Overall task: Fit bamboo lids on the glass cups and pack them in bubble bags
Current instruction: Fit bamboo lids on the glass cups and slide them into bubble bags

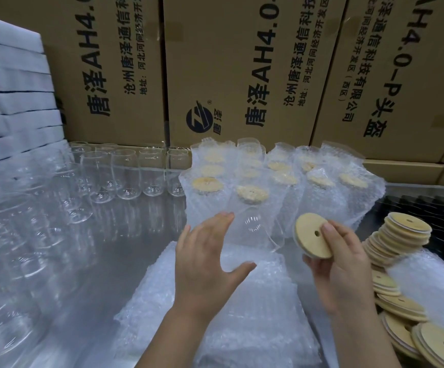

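The person stands at a shiny metal surface backed by big cardboard boxes. The right hand has its grip closed on one bamboo lid, pinched by the rim and held tilted in the air, its small hole facing up. The left hand is spread wide with nothing in it, hovering over the stack of flat bubble bags and just short of the nearest packed cups, which stand in a cluster with lids showing through the wrap.

Bare glass cups wait in rows to the left, well apart from both hands. Spare lids are heaped at the right edge.

So this looks like the start of a new round: lid in hand, no cup yet. The next move, I'd judge, calls for the free hand to swing left and fetch a bare cup, bring it under the lid, and press the lid squarely onto the rim before a bag is taken.
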